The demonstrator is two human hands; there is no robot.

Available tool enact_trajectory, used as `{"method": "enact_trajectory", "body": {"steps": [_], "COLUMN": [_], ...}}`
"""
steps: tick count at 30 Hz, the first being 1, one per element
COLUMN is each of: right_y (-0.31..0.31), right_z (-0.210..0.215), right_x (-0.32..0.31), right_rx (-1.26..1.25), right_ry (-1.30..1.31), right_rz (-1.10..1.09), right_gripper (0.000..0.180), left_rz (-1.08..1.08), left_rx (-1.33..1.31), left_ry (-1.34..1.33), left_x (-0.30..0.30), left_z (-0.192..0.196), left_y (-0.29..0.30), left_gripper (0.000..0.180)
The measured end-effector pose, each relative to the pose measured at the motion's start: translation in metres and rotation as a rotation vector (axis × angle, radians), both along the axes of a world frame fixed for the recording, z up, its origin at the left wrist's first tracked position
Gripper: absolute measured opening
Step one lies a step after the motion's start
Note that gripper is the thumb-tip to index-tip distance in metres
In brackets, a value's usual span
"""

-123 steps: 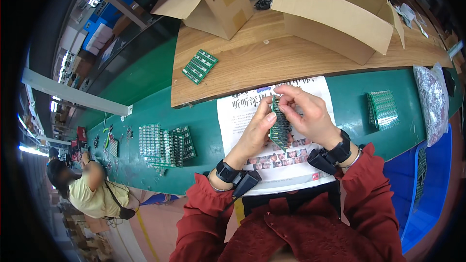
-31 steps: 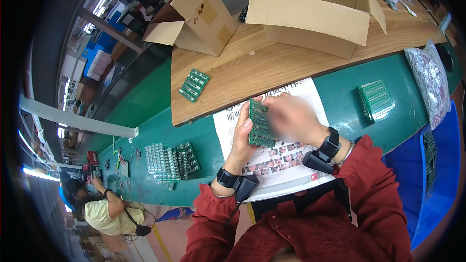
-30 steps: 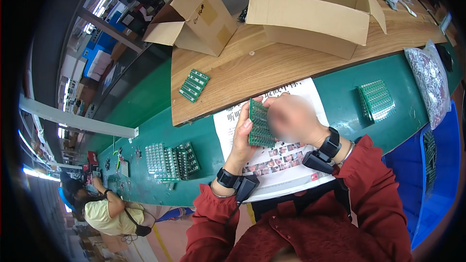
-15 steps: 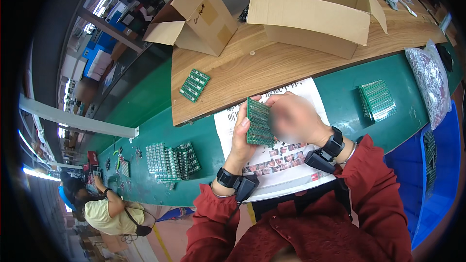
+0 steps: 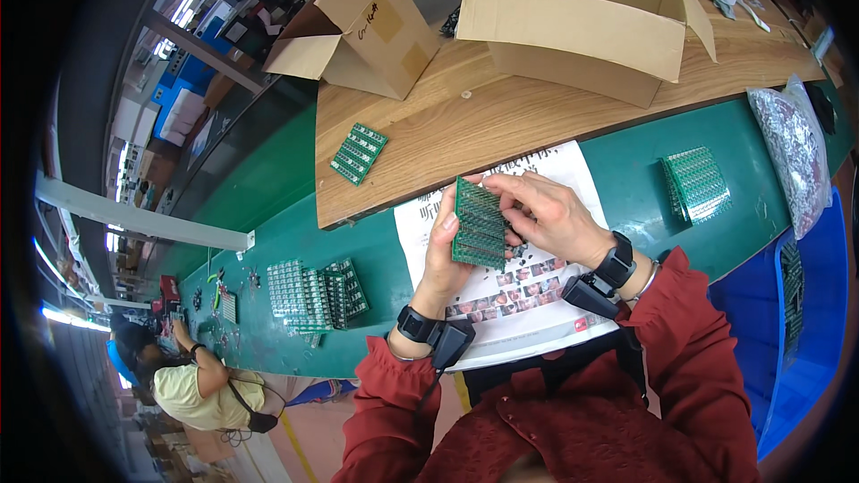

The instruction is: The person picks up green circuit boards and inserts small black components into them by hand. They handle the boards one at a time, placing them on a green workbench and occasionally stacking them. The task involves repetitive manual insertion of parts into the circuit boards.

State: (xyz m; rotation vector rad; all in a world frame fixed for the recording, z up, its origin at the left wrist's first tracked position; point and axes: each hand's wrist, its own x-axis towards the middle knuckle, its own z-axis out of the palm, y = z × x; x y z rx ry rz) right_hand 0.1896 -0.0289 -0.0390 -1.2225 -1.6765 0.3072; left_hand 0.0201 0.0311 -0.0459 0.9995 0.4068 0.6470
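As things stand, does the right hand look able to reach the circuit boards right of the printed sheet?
Probably yes: only the printed sheet and green bench seem to lie between the right hand and those circuit boards, though it is occupied at the held circuit board.

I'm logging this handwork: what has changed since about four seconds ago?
The circuit board in the left hand has turned from nearly edge-on to show its broad face. The right hand remains at its right side. The loose board on the wooden top and the long cardboard box stayed put.
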Motion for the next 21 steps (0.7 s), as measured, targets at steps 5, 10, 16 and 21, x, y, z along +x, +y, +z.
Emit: {"method": "enact_trajectory", "body": {"steps": [5, 10, 16, 21], "right_y": [0.001, 0.000, -0.001, 0.002], "right_z": [-0.008, -0.007, -0.007, -0.015], "right_x": [0.003, 0.001, 0.000, 0.000], "right_rx": [-0.003, -0.040, -0.084, -0.124], "right_ry": [0.014, 0.017, 0.060, 0.161], "right_rz": [-0.007, -0.022, 0.014, 0.021], "right_gripper": [0.047, 0.045, 0.044, 0.038], "left_rz": [0.031, 0.043, 0.065, -0.012], "left_rx": [-0.032, -0.038, -0.046, -0.036], "left_ry": [0.011, 0.016, 0.016, 0.004], "left_x": [0.000, 0.002, 0.001, -0.001], "left_z": [0.007, 0.007, 0.006, 0.003], "left_y": [-0.001, -0.001, -0.001, 0.001], "left_gripper": [0.068, 0.070, 0.070, 0.071]}}
